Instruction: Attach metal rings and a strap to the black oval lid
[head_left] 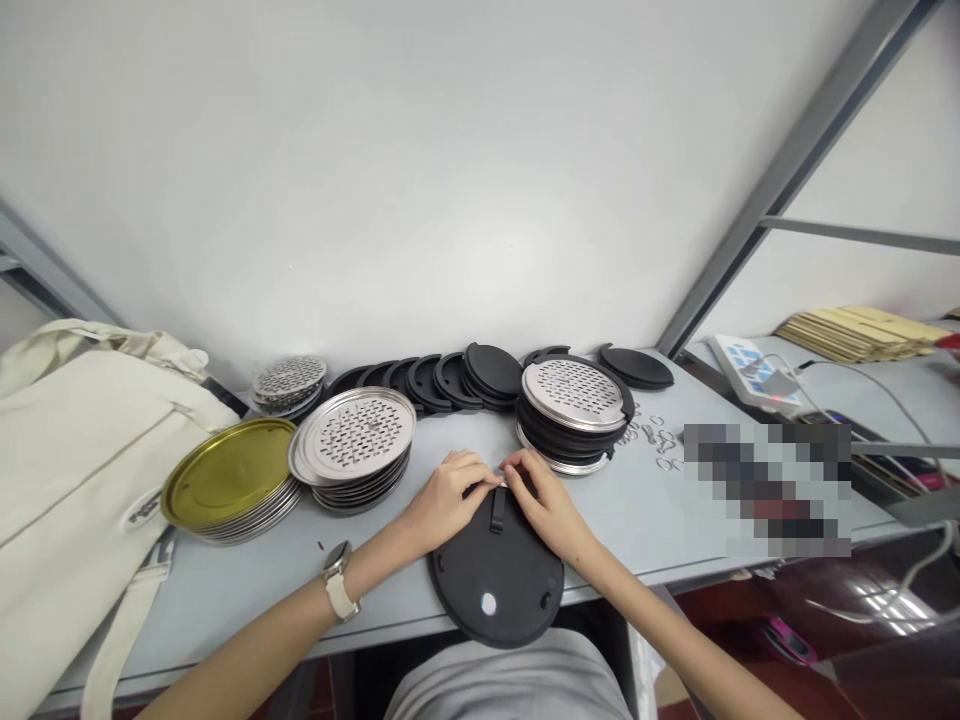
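We have a black disc (517,575) in front of us at the near edge of the grey table (645,520), its near part reaching out past that edge toward our lap; a short black strap (497,512) lies on its upper face at the far rim; our left hand (459,492) and right hand (545,500) meet there, thumb and forefinger of each drawn narrow at the strap's far end, though what lies between the fingertips is too small for us to tell; our left wrist wears a watch (340,580); just beyond our right hand stands a stack of black and metal rounds topped by a perforated plate (574,390), with loose metal rings (661,438) to its right; to our left stand another pile under a perforated plate, and, touching or nearly so, a gold lid (232,472) atop more lids; black rounds (424,380) lean in a row near the wall; a cream bag (82,470) fills the left end.
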